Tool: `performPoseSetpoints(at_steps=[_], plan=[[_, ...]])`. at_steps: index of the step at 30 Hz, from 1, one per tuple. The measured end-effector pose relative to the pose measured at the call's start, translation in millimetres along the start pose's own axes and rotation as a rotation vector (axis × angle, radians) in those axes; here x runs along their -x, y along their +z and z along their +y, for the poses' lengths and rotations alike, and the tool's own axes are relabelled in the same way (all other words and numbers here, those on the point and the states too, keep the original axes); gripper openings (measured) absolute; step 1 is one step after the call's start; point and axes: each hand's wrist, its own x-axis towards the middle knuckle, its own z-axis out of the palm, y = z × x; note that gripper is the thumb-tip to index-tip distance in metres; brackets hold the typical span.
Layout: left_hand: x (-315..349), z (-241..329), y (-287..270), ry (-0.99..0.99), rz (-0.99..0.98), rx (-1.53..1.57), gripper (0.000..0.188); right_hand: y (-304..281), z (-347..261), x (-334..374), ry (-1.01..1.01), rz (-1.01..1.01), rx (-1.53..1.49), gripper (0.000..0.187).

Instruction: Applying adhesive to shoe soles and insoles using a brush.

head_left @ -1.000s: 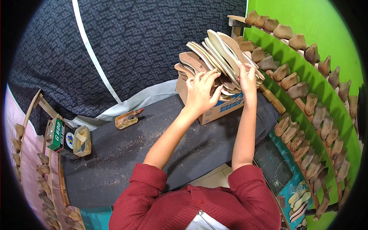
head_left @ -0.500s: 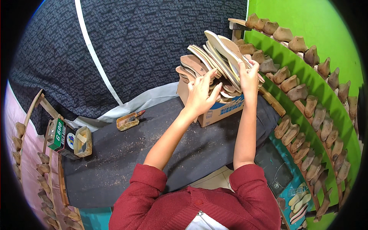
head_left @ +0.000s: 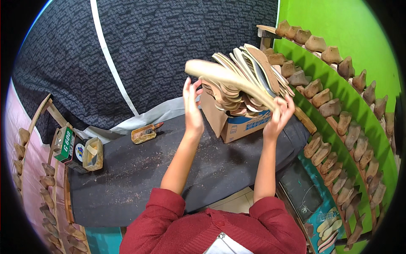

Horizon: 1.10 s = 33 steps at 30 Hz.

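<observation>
A pale shoe sole (head_left: 230, 77) slants above a cardboard box (head_left: 239, 132), slightly blurred by motion. My right hand (head_left: 281, 115) pinches its near right end between thumb and fingers. Close under the sole's far left end is my left hand (head_left: 193, 108), raised with fingers apart; whether the fingertips touch the sole I cannot tell. Many more soles (head_left: 263, 67), beige and tan with layered edges, stand packed upright and tilted in the box, sticking out well over its rim. One box flap hangs outward on the left.
A dark cloth-covered table (head_left: 139, 182) carries scattered crumbs. On it lie a scoop-like container (head_left: 144, 134) with a tool, a green tin (head_left: 67, 146) and a tray (head_left: 93, 154). Racks of wooden shoe lasts (head_left: 332, 108) line the right; more lasts (head_left: 48, 182) hang left. A patterned dark curtain (head_left: 169, 51) hangs behind.
The right hand has drawn one sole out of the packed bunch and swung it toward the left. My left hand has left the soles in the box and moved left.
</observation>
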Motion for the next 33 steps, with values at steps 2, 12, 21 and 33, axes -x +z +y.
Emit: performPoseSetpoints(at_steps=[2, 12, 21, 33], plan=[[17, 12, -23, -0.064, 0.038, 0.282, 0.044, 1, -9, 25, -0.052, 0.006, -0.124, 0.047], [107, 10, -189, -0.450, 0.024, 0.532, 0.059, -4, 1, 130, -0.070, -0.679, -0.088, 0.054], [137, -10, -261, -0.346, 0.412, 0.668, 0.046, 53, -11, 187, 0.048, -1.095, 0.010, 0.055], [119, -17, -331, -0.220, 0.345, 0.639, 0.056, 118, -37, 221, 0.166, -1.281, 0.157, 0.051]])
